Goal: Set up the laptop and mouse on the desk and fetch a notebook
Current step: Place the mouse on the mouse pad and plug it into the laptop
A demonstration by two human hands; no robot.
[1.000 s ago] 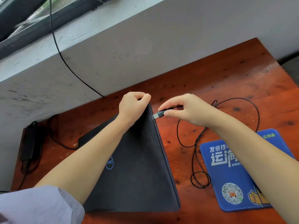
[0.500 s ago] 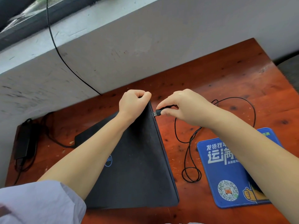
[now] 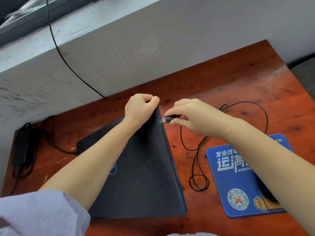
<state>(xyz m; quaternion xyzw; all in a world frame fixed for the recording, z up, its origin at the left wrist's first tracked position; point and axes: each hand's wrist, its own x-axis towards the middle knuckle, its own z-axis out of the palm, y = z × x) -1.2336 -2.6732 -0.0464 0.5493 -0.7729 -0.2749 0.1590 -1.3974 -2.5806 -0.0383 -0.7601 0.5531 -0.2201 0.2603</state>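
A closed black laptop (image 3: pixel 144 167) lies on the red-brown wooden desk (image 3: pixel 238 92). Its far right corner is tilted up, with my left hand (image 3: pixel 140 109) closed around that corner. My right hand (image 3: pixel 190 114) pinches a black USB plug (image 3: pixel 167 119); the plug's metal tip touches the laptop's right edge. The plug's thin black cable (image 3: pixel 197 160) loops across the desk to the right. A dark mouse (image 3: pixel 265 189) sits on a blue mouse pad (image 3: pixel 238 184), mostly hidden behind my right forearm. No notebook is in view.
A black power brick (image 3: pixel 23 147) with its cords lies at the desk's far left, one cord reaching the laptop's back. A grey concrete wall (image 3: pixel 119 48) stands right behind the desk, with a black wire hanging down it. The desk's right edge drops off near the floor.
My right hand has carried the USB plug left until its tip meets the laptop's right edge. The cable loop has shifted with it. My left hand has kept hold of the raised corner.
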